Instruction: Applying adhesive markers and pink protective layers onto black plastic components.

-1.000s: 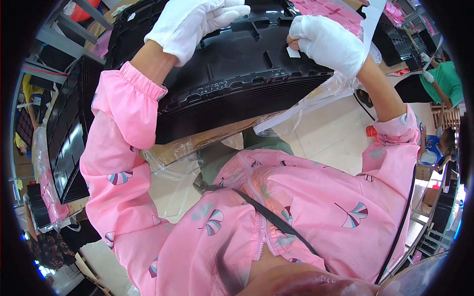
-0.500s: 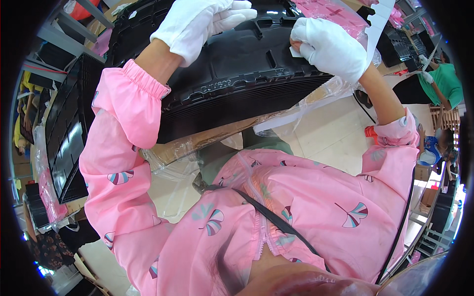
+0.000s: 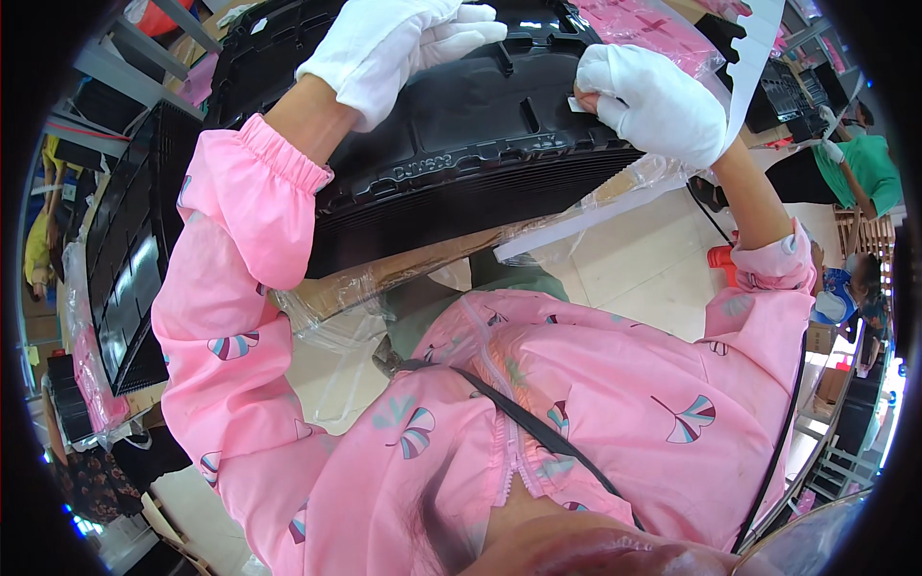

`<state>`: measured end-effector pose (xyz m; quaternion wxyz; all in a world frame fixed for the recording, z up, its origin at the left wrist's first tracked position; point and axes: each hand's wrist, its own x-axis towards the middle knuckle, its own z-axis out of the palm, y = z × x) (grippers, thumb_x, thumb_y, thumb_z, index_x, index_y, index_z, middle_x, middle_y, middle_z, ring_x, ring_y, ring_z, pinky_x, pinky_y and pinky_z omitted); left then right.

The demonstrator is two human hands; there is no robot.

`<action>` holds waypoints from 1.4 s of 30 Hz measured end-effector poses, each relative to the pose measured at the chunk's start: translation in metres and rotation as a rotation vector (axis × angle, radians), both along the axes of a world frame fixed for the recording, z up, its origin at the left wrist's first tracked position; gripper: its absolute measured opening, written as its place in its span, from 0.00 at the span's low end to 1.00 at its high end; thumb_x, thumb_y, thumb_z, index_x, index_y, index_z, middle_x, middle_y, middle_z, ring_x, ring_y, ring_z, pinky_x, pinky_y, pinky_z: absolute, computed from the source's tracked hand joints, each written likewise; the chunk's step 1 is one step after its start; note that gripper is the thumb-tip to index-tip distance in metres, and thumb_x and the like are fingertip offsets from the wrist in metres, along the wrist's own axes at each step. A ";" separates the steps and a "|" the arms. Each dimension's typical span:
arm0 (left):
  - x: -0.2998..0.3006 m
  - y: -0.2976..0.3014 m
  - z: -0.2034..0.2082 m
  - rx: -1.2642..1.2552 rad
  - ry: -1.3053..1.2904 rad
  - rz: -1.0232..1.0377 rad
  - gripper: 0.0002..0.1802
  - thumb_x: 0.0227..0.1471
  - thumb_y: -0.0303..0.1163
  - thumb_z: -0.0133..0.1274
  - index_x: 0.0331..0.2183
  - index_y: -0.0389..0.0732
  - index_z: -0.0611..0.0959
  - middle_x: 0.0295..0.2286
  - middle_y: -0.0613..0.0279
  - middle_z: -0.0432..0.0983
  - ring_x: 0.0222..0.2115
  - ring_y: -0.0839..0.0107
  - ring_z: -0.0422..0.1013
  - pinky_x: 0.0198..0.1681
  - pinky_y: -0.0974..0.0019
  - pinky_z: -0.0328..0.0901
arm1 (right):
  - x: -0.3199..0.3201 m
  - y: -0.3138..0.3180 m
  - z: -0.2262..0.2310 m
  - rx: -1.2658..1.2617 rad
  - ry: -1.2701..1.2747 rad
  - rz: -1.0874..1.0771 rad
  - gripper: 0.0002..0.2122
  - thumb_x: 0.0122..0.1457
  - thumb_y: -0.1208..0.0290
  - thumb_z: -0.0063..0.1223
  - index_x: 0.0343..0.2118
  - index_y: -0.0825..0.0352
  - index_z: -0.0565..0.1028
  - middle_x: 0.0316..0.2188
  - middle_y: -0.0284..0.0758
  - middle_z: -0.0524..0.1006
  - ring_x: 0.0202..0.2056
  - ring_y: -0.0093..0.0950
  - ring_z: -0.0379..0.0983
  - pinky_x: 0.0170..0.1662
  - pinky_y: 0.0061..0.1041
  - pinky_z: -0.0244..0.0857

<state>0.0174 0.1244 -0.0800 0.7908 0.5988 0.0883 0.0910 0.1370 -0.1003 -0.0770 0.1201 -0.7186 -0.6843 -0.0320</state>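
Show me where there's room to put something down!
There's bare black panel between the left hand and right hand, and bare floor between panel and pink jacket. Crowded: past the right hand, with pink wrapping and a notched white strip.

Open lane between left hand (image 3: 394, 60) and right hand (image 3: 655, 106), over the black tray (image 3: 461, 110); just right of the latter, a white strip (image 3: 755, 58) bars the way!

Lying in a stack along the near edge of brown cardboard (image 3: 432, 265): glossy black moulded panels (image 3: 461, 113), ribbed and notched at the rim. Toward the right side, a small white slip (image 3: 576, 105), mostly covered.
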 end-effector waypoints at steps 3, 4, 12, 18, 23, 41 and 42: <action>0.002 -0.001 0.000 0.001 0.011 0.002 0.17 0.55 0.27 0.47 0.46 0.29 0.71 0.38 0.48 0.74 0.37 0.60 0.74 0.37 0.73 0.71 | 0.003 -0.004 -0.006 0.047 -0.017 0.000 0.03 0.47 0.82 0.49 0.25 0.68 0.68 0.24 0.37 0.69 0.30 0.38 0.68 0.34 0.31 0.62; 0.000 -0.002 0.001 0.005 0.013 0.010 0.17 0.55 0.27 0.47 0.46 0.29 0.71 0.38 0.48 0.74 0.37 0.60 0.74 0.37 0.73 0.71 | 0.001 -0.005 -0.003 0.040 -0.022 0.022 0.03 0.47 0.82 0.49 0.25 0.68 0.68 0.24 0.37 0.69 0.30 0.37 0.68 0.34 0.31 0.62; 0.003 0.006 -0.011 -0.050 0.004 -0.069 0.19 0.55 0.32 0.49 0.45 0.30 0.72 0.38 0.49 0.74 0.37 0.59 0.74 0.34 0.70 0.71 | 0.007 0.005 0.023 0.060 0.337 0.044 0.02 0.49 0.83 0.47 0.25 0.70 0.67 0.23 0.30 0.66 0.27 0.21 0.61 0.33 0.19 0.59; 0.003 -0.004 -0.003 -0.096 -0.022 -0.202 0.19 0.59 0.33 0.42 0.47 0.30 0.71 0.42 0.49 0.72 0.42 0.60 0.72 0.40 0.75 0.69 | 0.016 0.057 0.014 0.252 0.637 -0.077 0.06 0.55 0.76 0.50 0.32 0.73 0.74 0.26 0.28 0.72 0.27 0.15 0.66 0.32 0.16 0.62; 0.004 -0.003 -0.002 -0.109 -0.015 -0.175 0.16 0.58 0.29 0.43 0.45 0.28 0.71 0.39 0.50 0.73 0.42 0.58 0.72 0.43 0.72 0.70 | 0.025 0.093 0.003 0.203 0.366 -0.057 0.08 0.53 0.75 0.51 0.34 0.73 0.75 0.25 0.35 0.75 0.28 0.20 0.69 0.34 0.20 0.64; -0.004 0.005 0.001 0.027 0.100 -0.034 0.22 0.56 0.35 0.48 0.49 0.32 0.70 0.36 0.57 0.75 0.34 0.72 0.74 0.35 0.79 0.68 | 0.210 0.169 -0.031 0.201 0.117 -0.368 0.09 0.52 0.72 0.52 0.34 0.68 0.79 0.30 0.40 0.79 0.32 0.32 0.76 0.39 0.27 0.67; -0.003 0.005 0.001 0.030 0.101 -0.039 0.22 0.56 0.35 0.49 0.49 0.32 0.70 0.36 0.57 0.75 0.34 0.72 0.74 0.35 0.79 0.68 | 0.223 0.174 -0.033 0.152 0.122 -0.335 0.09 0.51 0.72 0.52 0.34 0.68 0.79 0.29 0.40 0.79 0.31 0.33 0.76 0.39 0.27 0.67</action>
